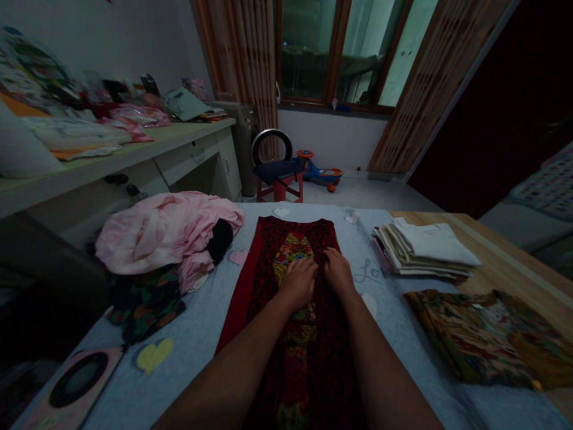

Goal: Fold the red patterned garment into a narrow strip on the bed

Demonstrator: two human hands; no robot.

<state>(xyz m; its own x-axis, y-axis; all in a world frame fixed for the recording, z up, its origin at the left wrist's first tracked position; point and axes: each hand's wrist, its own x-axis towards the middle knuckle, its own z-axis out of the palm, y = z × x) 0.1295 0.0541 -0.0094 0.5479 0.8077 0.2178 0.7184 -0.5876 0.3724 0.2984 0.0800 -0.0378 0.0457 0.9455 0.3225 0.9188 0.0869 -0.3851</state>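
A dark red patterned garment (295,346) with a yellow printed panel down its middle lies spread lengthwise on a light blue bed cover (197,358). My left hand (299,280) rests on the yellow panel in its upper half, fingers bent toward the cloth. Close by, my right hand (336,270) is at the garment's right edge, its fingers curled at the fabric. Whether either hand pinches the cloth is hard to make out in the dim light.
Pink clothing (165,233) is heaped at left above a camouflage-patterned cloth (147,301). On the right are a stack of folded clothes (430,248) and a folded brown patterned garment (487,337). A flat pink box (76,385) lies front left. Beyond the bed stands a red stool (280,188).
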